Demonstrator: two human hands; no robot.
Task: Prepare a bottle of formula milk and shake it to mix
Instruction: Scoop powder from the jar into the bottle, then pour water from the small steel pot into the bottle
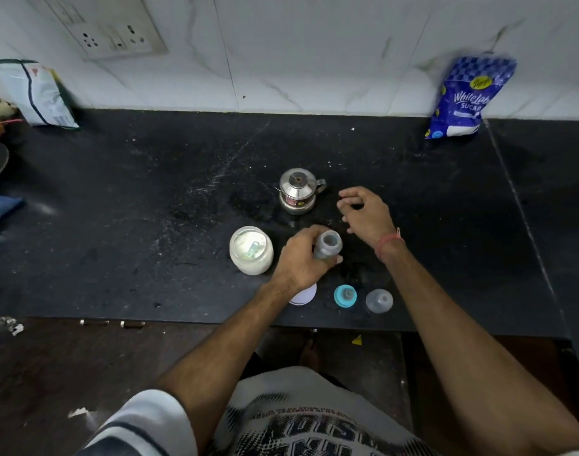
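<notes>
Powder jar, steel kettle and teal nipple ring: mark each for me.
Powder jar (251,250), head view, on the white powder seen through its open mouth.
Steel kettle (297,189), head view, on its domed lid.
Teal nipple ring (340,299), head view, on the teal collar's left side.

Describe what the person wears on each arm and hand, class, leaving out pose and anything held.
Both forearms are bare. The left hand shows no ring, band or glove. The right hand is also ungloved, but its wrist carries a thin reddish-orange thread band. A short white sleeve with dark stripes covers the left upper arm. The right sleeve is out of view.
</notes>
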